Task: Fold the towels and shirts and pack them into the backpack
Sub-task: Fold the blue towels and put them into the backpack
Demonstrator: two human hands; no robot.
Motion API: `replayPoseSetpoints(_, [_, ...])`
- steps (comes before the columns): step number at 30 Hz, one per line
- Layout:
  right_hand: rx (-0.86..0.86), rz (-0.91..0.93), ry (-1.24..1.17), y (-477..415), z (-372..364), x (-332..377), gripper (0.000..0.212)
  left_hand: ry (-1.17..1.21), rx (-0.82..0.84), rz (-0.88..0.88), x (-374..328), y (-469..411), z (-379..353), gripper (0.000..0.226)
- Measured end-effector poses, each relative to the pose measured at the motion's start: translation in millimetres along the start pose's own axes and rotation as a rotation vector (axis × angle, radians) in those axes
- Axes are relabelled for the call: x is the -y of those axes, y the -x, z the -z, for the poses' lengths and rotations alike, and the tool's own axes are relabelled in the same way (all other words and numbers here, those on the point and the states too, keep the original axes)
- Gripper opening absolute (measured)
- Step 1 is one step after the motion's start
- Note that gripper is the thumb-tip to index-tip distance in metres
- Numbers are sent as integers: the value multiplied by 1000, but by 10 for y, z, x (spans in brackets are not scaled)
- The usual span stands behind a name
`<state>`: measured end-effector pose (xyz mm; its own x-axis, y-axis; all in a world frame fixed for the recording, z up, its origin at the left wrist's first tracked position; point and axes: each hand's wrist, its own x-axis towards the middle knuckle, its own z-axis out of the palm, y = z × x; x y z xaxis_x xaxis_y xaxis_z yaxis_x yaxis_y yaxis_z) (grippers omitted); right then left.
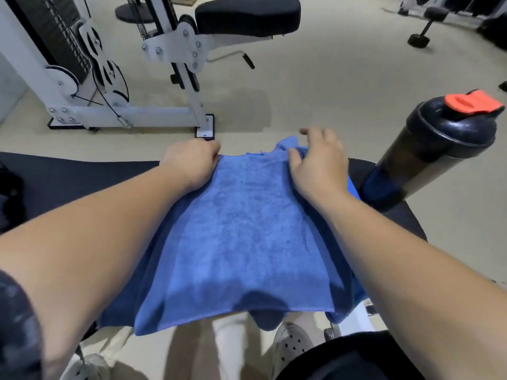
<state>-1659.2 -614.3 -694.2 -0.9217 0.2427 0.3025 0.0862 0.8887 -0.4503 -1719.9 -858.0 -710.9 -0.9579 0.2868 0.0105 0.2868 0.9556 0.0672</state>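
Blue terry cloth covers the middle of the view: a towel (241,229) lies spread across the black padded bench (68,174), and its near hem hangs over the bench edge at 6 o'clock. A second layer of the same blue shows along its right side, so it looks doubled over.

The left hand (189,163) sits at the towel's far left corner, at about 11 o'clock from the cloth's centre. Its fingers are curled down over the far hem and grip it.

The right hand (321,165) is at the far right corner, at about 1 o'clock, where the cloth rises in a small peak. Its thumb lies on the towel and its fingers reach over the corner. They are blurred, and I cannot tell whether they pinch the cloth or only rest on it.

At 3 o'clock from the towel, a dark shaker bottle (436,149) with an orange-red cap (474,102) stands on the bench end, near the towel but apart from it.

Beyond the bench, at 11 o'clock, a white-framed gym machine (109,78) with a black seat pad (247,15) stands on the pale floor (329,91). A dumbbell (422,31) lies at 2 o'clock, well apart. At 6 o'clock, below the hem, a pale perforated shoe (290,344) shows.
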Motion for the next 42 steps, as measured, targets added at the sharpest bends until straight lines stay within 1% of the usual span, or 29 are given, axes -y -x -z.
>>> replayPoseSetpoints(1, [22, 93, 14, 102, -20, 120, 43, 21, -13, 14, 12, 4, -39, 25])
replayPoseSetpoints(3, [216, 184, 108, 305, -88, 316, 56, 50, -44, 39, 48, 22, -73, 24])
replayPoseSetpoints(5, [440, 191, 291, 481, -182, 366, 75, 50, -71, 65, 70, 81, -53, 25])
replayPoseSetpoints(6, [508, 187, 372, 547, -223, 335, 82, 42, -89, 72, 74, 131, -25, 28])
replayPoseSetpoints(7, [537, 190, 431, 592, -250, 287, 86, 39, -108, 76, 81, 194, 9, 32])
replayPoseSetpoints(10, [538, 206, 468, 594, -249, 156, 92, 73, -142, 51, 117, 506, 136, 35])
replayPoseSetpoints(12, [539, 210, 463, 550, -225, 106, 94, 73, -127, 54, 191, 802, 211, 34])
replayPoseSetpoints(18, [530, 243, 474, 556, -194, 86, 95, 75, 84, 252, 647, 1670, 339, 34])
replayPoseSetpoints(22, [487, 311, 511, 594, -83, 288, 88, 57, 117, 321, 760, 2007, 315, 30])
replayPoseSetpoints(25, [518, 376, 417, 760, -9, 621, 82, 121, 84, 354, 710, 2125, 224, 34])
replayPoseSetpoints(28, [622, 433, 337, 1023, -66, 885, 79, 234, 16, 361, 656, 2149, 138, 32])
replayPoseSetpoints(31, [685, 439, 343, 1248, -219, 845, 78, 331, -6, 344, 583, 2157, 126, 28])
replayPoseSetpoints(35, [685, 441, 369, 1305, -306, 723, 79, 357, -4, 309, 538, 2184, 127, 18])
replayPoseSetpoints(38, [703, 439, 354, 1272, -281, 732, 80, 417, -76, 327, 561, 2180, 142, 18])
replayPoseSetpoints(42, [742, 424, 345, 1235, -256, 741, 80, 429, -188, 381, 615, 2135, 245, 19])
